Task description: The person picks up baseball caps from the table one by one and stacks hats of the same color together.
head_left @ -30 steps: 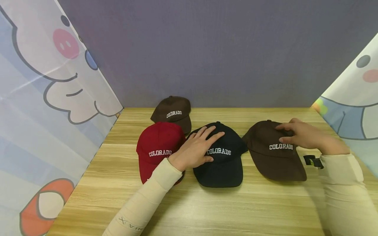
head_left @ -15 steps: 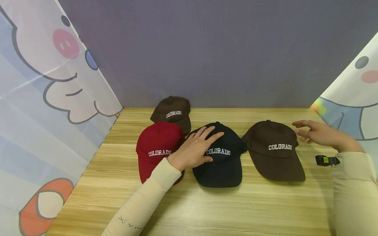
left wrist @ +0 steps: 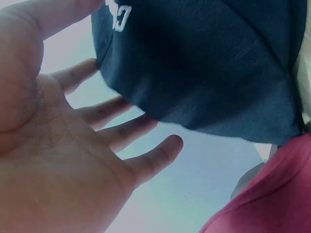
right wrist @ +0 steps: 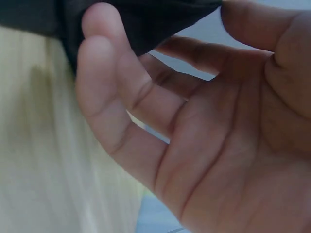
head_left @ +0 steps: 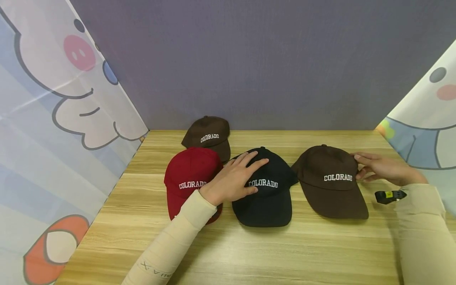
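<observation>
Three baseball caps stand in a row on the wooden table, each lettered COLORADO in white: a red one (head_left: 194, 168), a navy one (head_left: 265, 211) and a brown one (head_left: 327, 166). Spread, fairly straight fingers of my left hand (head_left: 236, 176) rest on the navy cap's crown. The left wrist view shows them along the edge of the navy cap (left wrist: 194, 73). At the brown cap's right side, my right hand (head_left: 388, 168) pinches the edge between thumb and fingers. In the right wrist view the thumb meets a corner of the dark fabric (right wrist: 146, 24).
A second brown cap (head_left: 208, 128) sits behind the red one, partly covered by it. A grey panel (head_left: 263, 63) closes off the back of the table (head_left: 278, 253). Cartoon-printed sheets (head_left: 42, 166) hang at both sides. A black strap device (head_left: 390, 196) is at my right wrist.
My right hand left the front of the right brown cap's crown, moved off to the right, then came back to pinch its right edge. The left hand stays almost still on the navy cap.
</observation>
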Demonstrator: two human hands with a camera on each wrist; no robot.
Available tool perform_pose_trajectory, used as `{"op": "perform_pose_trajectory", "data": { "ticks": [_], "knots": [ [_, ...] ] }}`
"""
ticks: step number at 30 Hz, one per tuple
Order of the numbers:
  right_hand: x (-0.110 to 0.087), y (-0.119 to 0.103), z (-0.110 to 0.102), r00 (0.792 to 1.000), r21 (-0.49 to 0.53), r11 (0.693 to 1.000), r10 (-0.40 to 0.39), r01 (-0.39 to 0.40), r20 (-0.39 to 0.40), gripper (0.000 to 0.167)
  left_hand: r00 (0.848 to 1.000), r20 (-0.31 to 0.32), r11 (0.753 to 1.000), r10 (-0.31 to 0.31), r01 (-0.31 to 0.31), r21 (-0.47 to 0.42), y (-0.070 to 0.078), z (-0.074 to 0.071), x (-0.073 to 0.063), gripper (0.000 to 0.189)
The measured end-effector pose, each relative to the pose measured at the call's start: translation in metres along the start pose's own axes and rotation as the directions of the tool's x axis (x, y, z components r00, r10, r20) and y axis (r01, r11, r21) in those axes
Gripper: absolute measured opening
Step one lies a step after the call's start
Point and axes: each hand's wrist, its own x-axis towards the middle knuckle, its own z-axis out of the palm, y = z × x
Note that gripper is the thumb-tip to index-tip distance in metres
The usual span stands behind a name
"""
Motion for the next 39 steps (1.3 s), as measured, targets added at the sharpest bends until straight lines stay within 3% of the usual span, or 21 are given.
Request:
{"op": "perform_pose_trajectory", "data": {
  "ticks": [3,11,16,20,26,32,39],
  "knots": [
    [0.001,0.006,-0.001,1.0,0.093,0.996,0.009,-0.011,0.022,0.026,1.0,-0.018,1.0,-0.004,0.004,0.0,-0.002,-0.006,-0.001,0.082],
    [0.005,0.023,-0.006,0.994,0.205,0.978,-0.047,0.026,0.099,0.035,0.99,-0.124,0.997,-0.071,0.067,-0.033,-0.02,-0.042,-0.016,0.069],
    [0.007,0.031,-0.008,0.991,0.268,0.963,-0.056,0.022,0.118,0.034,0.971,-0.183,0.984,-0.155,0.136,-0.116,-0.04,-0.069,-0.031,0.058],
    [0.008,0.034,-0.009,0.989,0.278,0.96,-0.07,0.031,0.132,0.035,0.953,-0.209,0.966,-0.219,0.182,-0.184,-0.062,-0.081,-0.042,0.051],
    [0.009,0.035,-0.007,0.992,0.243,0.969,-0.063,0.034,0.114,0.033,0.927,-0.177,0.921,-0.33,0.275,-0.276,-0.107,-0.089,-0.047,0.041],
    [0.006,0.035,-0.005,0.995,0.222,0.975,-0.042,0.02,0.095,0.031,0.914,-0.142,0.893,-0.381,0.324,-0.312,-0.157,-0.09,-0.036,0.03],
    [0.005,0.034,0.0,0.996,0.214,0.977,-0.035,0.016,0.083,0.03,0.895,-0.029,0.842,-0.446,0.409,-0.351,-0.203,-0.08,-0.023,0.028]
  ]
}}
